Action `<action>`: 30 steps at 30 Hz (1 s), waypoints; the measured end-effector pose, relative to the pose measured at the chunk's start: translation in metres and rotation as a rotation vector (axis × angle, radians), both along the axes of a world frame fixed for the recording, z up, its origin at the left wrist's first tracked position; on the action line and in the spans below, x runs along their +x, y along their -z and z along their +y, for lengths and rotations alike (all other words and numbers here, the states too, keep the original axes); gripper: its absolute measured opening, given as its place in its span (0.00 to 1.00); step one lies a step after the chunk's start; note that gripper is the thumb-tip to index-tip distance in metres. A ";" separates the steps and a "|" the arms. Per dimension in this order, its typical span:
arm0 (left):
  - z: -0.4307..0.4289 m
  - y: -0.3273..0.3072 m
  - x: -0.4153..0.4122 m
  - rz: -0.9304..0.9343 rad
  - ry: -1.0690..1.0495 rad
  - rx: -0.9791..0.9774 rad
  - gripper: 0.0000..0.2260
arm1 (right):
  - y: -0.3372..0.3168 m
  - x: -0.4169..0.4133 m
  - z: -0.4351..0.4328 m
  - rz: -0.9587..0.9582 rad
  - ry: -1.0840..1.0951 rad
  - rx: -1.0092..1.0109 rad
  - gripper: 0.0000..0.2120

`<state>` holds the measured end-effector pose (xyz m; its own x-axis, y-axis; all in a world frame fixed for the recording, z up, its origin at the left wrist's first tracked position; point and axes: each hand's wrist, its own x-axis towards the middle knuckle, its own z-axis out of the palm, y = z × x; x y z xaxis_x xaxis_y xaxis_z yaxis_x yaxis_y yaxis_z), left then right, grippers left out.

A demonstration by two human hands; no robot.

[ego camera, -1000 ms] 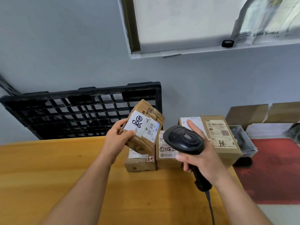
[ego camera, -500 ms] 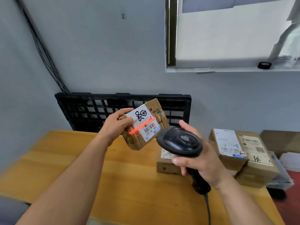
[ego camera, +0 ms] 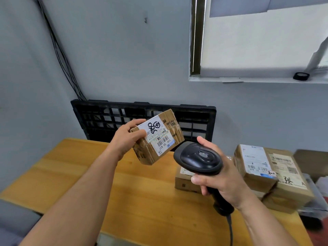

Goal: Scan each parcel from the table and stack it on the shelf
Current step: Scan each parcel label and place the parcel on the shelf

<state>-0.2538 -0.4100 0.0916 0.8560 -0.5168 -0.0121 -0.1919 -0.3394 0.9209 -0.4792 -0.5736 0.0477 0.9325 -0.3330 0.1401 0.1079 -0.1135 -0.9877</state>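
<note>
Your left hand holds a small brown cardboard parcel up in the air above the far part of the yellow wooden table, tilted so its white shipping label faces you. Your thumb lies across the label's left edge and the other fingers wrap behind the box, clamped on it. The label carries black handwritten marks and a barcode.

Your right hand grips the handle of a black handheld barcode scanner, fingers closed tight round it and the forefinger stretched up along the far side of its head. The scanner's rounded head sits just right of and below the parcel, near it but not touching. Its cable hangs down from the grip.

On the right side of the table, behind your right hand, rests a low brown box, partly hidden by the scanner. Further right, larger brown labelled cartons stand stacked together. A black plastic pallet leans against the grey wall beyond the table's far edge.
</note>
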 end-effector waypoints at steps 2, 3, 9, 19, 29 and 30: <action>0.001 0.001 -0.003 0.006 -0.016 -0.007 0.18 | 0.003 0.001 -0.002 -0.001 -0.008 -0.007 0.46; 0.002 0.001 -0.005 0.009 -0.023 -0.010 0.18 | 0.004 0.001 -0.002 -0.004 -0.020 -0.009 0.46; 0.022 0.006 -0.016 0.023 -0.113 -0.057 0.19 | 0.016 0.014 0.001 -0.027 -0.105 0.055 0.47; 0.075 0.027 -0.050 0.097 -0.244 -0.336 0.24 | 0.020 0.043 0.061 -0.038 -0.266 0.152 0.47; 0.217 0.019 -0.073 -0.218 -0.198 -0.214 0.27 | -0.018 0.061 0.177 -0.082 -0.399 0.041 0.50; 0.235 0.019 -0.076 -0.245 -0.219 -0.197 0.27 | -0.022 0.063 0.192 -0.085 -0.426 0.035 0.50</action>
<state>-0.3293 -0.1749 0.0729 0.9114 -0.2937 0.2883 -0.3574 -0.2176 0.9083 -0.4167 -0.3815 0.0700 0.9733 0.0728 0.2178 0.2190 -0.0083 -0.9757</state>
